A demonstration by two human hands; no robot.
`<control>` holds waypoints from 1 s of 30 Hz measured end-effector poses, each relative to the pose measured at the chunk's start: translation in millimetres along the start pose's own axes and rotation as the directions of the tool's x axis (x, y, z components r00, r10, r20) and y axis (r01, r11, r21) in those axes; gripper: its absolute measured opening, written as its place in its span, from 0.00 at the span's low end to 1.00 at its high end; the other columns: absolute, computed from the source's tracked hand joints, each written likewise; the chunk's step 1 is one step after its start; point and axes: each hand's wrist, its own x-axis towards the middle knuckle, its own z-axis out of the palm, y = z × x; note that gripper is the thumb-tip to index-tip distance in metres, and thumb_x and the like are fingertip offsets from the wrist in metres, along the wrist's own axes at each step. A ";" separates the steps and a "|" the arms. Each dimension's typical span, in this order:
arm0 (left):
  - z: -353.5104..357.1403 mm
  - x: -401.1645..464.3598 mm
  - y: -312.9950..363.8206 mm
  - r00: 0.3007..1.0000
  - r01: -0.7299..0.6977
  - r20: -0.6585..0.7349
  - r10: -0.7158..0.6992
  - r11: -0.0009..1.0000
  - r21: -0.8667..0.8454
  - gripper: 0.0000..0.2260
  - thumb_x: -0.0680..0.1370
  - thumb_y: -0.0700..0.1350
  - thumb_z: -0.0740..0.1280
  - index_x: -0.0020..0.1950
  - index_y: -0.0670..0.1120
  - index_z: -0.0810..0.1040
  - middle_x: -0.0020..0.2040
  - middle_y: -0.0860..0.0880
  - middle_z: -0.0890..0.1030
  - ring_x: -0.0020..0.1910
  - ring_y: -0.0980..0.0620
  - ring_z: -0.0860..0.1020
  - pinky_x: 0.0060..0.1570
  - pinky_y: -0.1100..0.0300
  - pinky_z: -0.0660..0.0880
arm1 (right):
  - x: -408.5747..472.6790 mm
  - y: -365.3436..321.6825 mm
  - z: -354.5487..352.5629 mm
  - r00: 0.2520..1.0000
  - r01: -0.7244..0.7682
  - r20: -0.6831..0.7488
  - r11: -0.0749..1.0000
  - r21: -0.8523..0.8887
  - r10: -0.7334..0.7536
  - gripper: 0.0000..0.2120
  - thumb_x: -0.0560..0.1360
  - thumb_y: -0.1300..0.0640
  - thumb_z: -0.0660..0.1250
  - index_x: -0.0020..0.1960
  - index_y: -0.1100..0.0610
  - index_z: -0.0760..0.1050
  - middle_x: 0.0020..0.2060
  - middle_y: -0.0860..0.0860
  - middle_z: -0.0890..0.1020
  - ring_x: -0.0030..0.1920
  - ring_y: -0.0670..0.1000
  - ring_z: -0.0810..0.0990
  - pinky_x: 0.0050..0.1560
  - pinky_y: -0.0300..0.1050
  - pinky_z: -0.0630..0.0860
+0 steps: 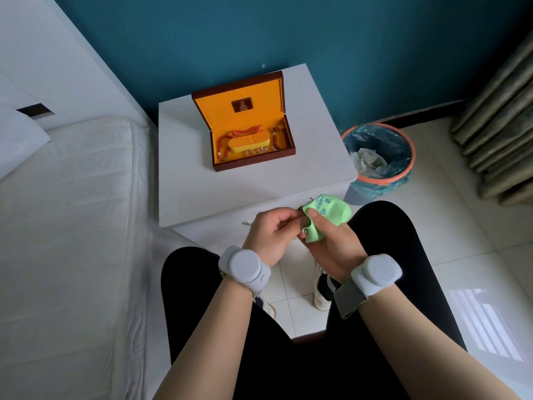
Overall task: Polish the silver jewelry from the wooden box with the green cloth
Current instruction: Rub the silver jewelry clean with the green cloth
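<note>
So that rubbing is possible, a small item, hidden, is pinched by the left hand (pixel 269 232) inside the green cloth (pixel 326 217) gripped by the right hand (pixel 331 243).

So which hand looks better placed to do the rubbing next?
The right hand, probably. Its fingers already grip the green cloth. The left hand pinches something small against the cloth, too hidden to identify, so it likely just steadies it.

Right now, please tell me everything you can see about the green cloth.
The green cloth is a small, light green piece of soft fabric with blue printed characters. It is crumpled and folded, held above the lap near the white nightstand's front edge. The right hand grips it with the thumb on top; the left hand's fingertips meet it at its left edge.
</note>
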 end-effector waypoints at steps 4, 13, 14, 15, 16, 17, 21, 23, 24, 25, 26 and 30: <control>-1.6 -2.2 0.1 1.000 0.002 0.019 -0.002 1.000 -0.008 0.08 0.75 0.37 0.66 0.39 0.47 0.81 0.28 0.58 0.81 0.33 0.64 0.78 0.40 0.76 0.70 | 2.1 -3.0 0.5 0.999 0.034 0.009 0.999 -0.031 -0.034 0.02 0.72 0.62 0.64 0.42 0.61 0.72 0.33 0.55 0.74 0.34 0.50 0.74 0.36 0.44 0.72; 0.9 -1.7 -6.7 0.999 0.025 0.042 -0.025 1.000 -0.002 0.12 0.75 0.39 0.67 0.36 0.55 0.80 0.30 0.58 0.81 0.37 0.60 0.77 0.45 0.70 0.73 | 12.6 -18.2 -1.0 0.980 0.007 -0.198 0.987 0.160 0.025 0.05 0.72 0.57 0.65 0.43 0.57 0.72 0.35 0.51 0.74 0.36 0.48 0.73 0.37 0.42 0.70; 1.3 -2.0 -7.3 0.999 0.026 0.043 -0.026 1.000 0.001 0.12 0.75 0.39 0.67 0.35 0.55 0.80 0.30 0.58 0.81 0.37 0.60 0.77 0.45 0.70 0.72 | 11.4 -17.7 -1.0 0.982 -0.001 -0.188 0.987 0.159 0.031 0.05 0.71 0.56 0.65 0.43 0.57 0.72 0.35 0.51 0.74 0.36 0.48 0.74 0.37 0.42 0.71; 1.2 -1.9 -7.3 0.999 0.020 0.040 -0.020 1.000 0.004 0.12 0.75 0.39 0.67 0.35 0.54 0.80 0.30 0.58 0.80 0.36 0.60 0.77 0.44 0.71 0.72 | 9.9 -16.5 -0.5 0.986 -0.010 -0.162 0.990 0.139 0.032 0.05 0.72 0.57 0.66 0.42 0.57 0.72 0.34 0.51 0.75 0.36 0.48 0.74 0.37 0.42 0.71; 0.9 -1.7 -7.2 0.999 0.012 0.034 -0.012 1.000 -0.001 0.12 0.75 0.39 0.67 0.35 0.53 0.80 0.30 0.58 0.80 0.35 0.62 0.77 0.43 0.72 0.71 | 7.8 -13.9 -0.1 0.992 -0.015 -0.125 0.994 0.104 0.028 0.05 0.72 0.57 0.66 0.42 0.58 0.72 0.34 0.52 0.74 0.35 0.48 0.75 0.38 0.43 0.71; 0.6 -1.3 -6.5 1.000 0.008 0.025 -0.008 1.000 -0.010 0.11 0.75 0.38 0.67 0.36 0.52 0.80 0.29 0.58 0.80 0.34 0.63 0.77 0.42 0.74 0.71 | 5.3 -10.4 0.5 0.996 -0.016 -0.087 0.998 0.064 0.022 0.04 0.73 0.58 0.66 0.42 0.58 0.71 0.34 0.53 0.74 0.35 0.49 0.74 0.38 0.43 0.71; 0.0 0.2 -3.7 1.000 0.018 -0.004 -0.018 1.000 -0.016 0.08 0.75 0.37 0.67 0.41 0.49 0.82 0.31 0.56 0.82 0.34 0.62 0.79 0.40 0.73 0.72 | -1.9 2.8 0.4 1.000 -0.017 -0.023 0.999 0.031 0.018 0.02 0.72 0.61 0.63 0.43 0.60 0.71 0.32 0.51 0.76 0.34 0.47 0.76 0.41 0.42 0.73; -1.4 -0.7 -4.7 1.000 0.011 0.003 -0.011 1.000 0.000 0.10 0.75 0.38 0.67 0.39 0.52 0.82 0.32 0.56 0.82 0.35 0.60 0.80 0.42 0.71 0.74 | -1.9 3.8 -0.1 1.000 -0.003 -0.016 1.000 0.030 0.003 0.01 0.72 0.62 0.63 0.42 0.60 0.72 0.32 0.51 0.77 0.35 0.47 0.77 0.39 0.41 0.75; -2.3 -0.9 -5.4 1.000 0.006 0.009 -0.006 1.000 0.005 0.11 0.75 0.38 0.67 0.39 0.53 0.82 0.32 0.57 0.82 0.36 0.61 0.80 0.43 0.71 0.74 | -0.8 2.8 -0.5 1.000 0.005 -0.018 1.000 0.015 -0.004 0.01 0.72 0.62 0.64 0.42 0.60 0.72 0.32 0.51 0.77 0.34 0.48 0.77 0.37 0.41 0.75; -2.6 -1.2 -6.3 1.000 0.003 0.017 -0.003 1.000 0.008 0.11 0.75 0.39 0.67 0.38 0.54 0.81 0.31 0.57 0.82 0.36 0.61 0.80 0.43 0.70 0.74 | 0.9 1.0 -1.1 1.000 0.011 -0.023 1.000 0.000 -0.011 0.02 0.72 0.62 0.64 0.41 0.60 0.72 0.32 0.52 0.77 0.34 0.49 0.77 0.36 0.42 0.75; -2.8 -1.2 -7.3 1.000 0.000 0.023 0.000 1.000 0.012 0.12 0.75 0.39 0.67 0.38 0.55 0.81 0.31 0.58 0.82 0.36 0.61 0.79 0.44 0.69 0.74 | 2.8 -1.5 -1.1 0.999 0.015 -0.030 1.000 -0.006 -0.015 0.02 0.72 0.62 0.65 0.41 0.60 0.72 0.31 0.52 0.76 0.33 0.49 0.76 0.35 0.43 0.74; -0.9 -0.8 -10.4 1.000 -0.005 0.029 0.004 1.000 0.026 0.12 0.75 0.40 0.67 0.37 0.56 0.81 0.30 0.58 0.81 0.36 0.61 0.77 0.45 0.68 0.73 | 9.0 -11.8 -1.2 0.996 0.022 -0.086 0.996 0.083 -0.015 0.05 0.74 0.60 0.64 0.39 0.58 0.73 0.30 0.52 0.74 0.30 0.50 0.76 0.31 0.44 0.73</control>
